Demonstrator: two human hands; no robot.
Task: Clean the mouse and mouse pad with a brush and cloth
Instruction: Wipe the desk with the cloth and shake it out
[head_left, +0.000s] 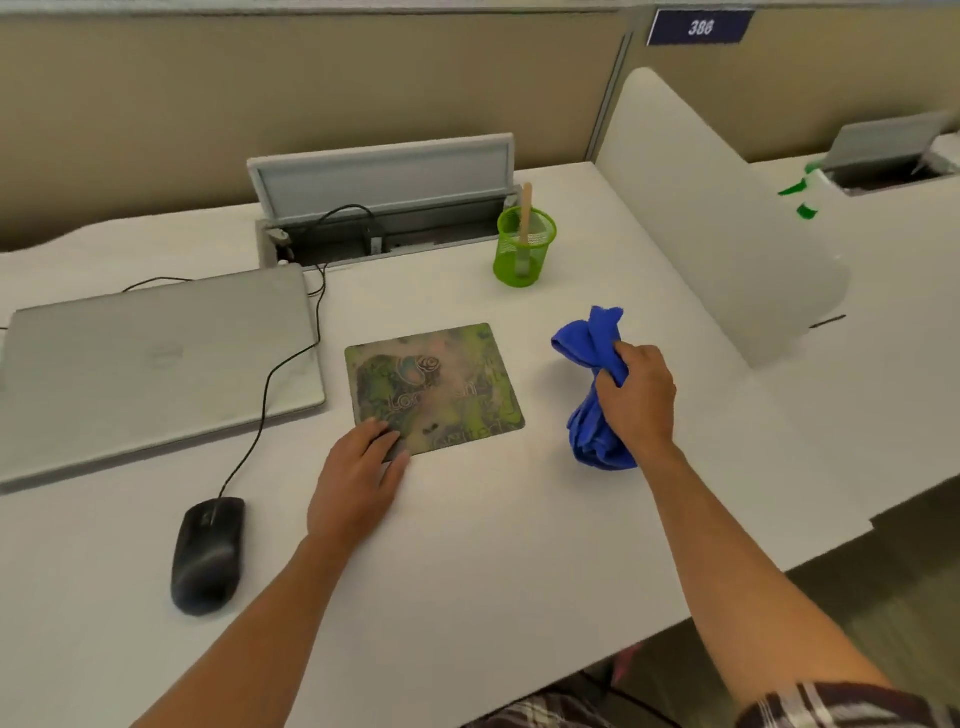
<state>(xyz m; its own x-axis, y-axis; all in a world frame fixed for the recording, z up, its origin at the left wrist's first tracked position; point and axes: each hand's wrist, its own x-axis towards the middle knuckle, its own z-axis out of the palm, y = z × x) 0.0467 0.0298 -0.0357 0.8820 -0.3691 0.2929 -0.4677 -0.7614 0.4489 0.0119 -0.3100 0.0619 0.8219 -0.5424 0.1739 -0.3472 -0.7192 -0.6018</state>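
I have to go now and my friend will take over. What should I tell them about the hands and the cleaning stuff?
Left hand: fingers flat on the near left corner of the mouse pad.
Right hand: grips the bunched blue cloth, right of the pad.
Brush: stands in the green cup behind the pad.
Mouse: on the desk, left of the pad, off it.
Done: cannot tell what is already clean.
Left: probably wiping the pad.
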